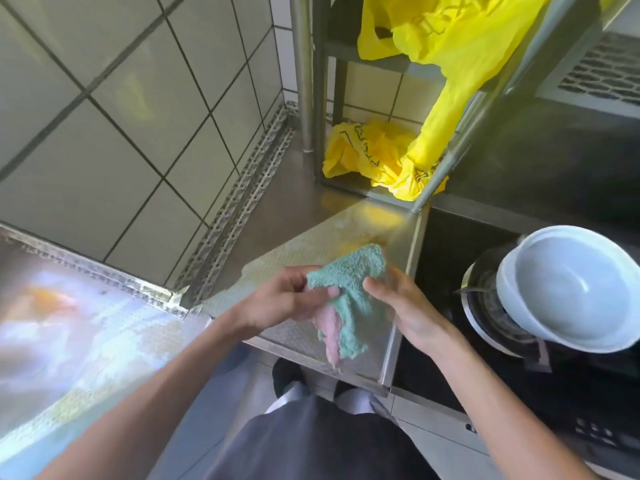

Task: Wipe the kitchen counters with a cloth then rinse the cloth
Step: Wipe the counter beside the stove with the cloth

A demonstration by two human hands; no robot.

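A teal-and-pink terry cloth (pixel 349 306) hangs crumpled above the steel worktop (pixel 294 251) at my six o'clock, its pink underside drooping toward the front edge.

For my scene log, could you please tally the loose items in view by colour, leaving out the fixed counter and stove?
Yellow: 2, the upper plastic bag on the rack shelf and the lower plastic bag beneath it
Teal and pink: 1, the cloth held in both hands
White: 1, the bowl on the stove
Total: 4
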